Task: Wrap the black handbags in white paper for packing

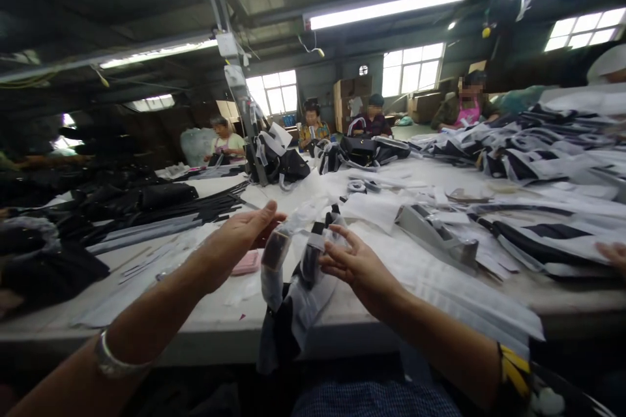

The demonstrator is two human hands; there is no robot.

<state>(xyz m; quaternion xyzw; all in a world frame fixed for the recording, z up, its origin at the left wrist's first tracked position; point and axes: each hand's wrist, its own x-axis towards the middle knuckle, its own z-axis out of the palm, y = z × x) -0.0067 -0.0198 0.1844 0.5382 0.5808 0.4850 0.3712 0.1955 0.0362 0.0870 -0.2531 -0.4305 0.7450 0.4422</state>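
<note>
A black bag (282, 332) with pale wrapping hangs over the near table edge in front of me. Its handle rises in two parts covered in clear and white film: a left handle section (275, 257) and a right handle section (312, 260). My left hand (247, 234) is beside the left section, thumb stretched out and some fingers hidden behind; I see nothing held in it. Against the right section, my right hand (355, 260) has its fingers spread, the tips touching or very close to the film.
A grey metal holder (435, 238) stands on the white table to the right, among white sheets (454, 293). A pink stack (246, 263) lies left of the bag. Black pieces pile up at left, wrapped bags (362, 150) further back. Several people sit across; another person's hand (613, 254) reaches in at right.
</note>
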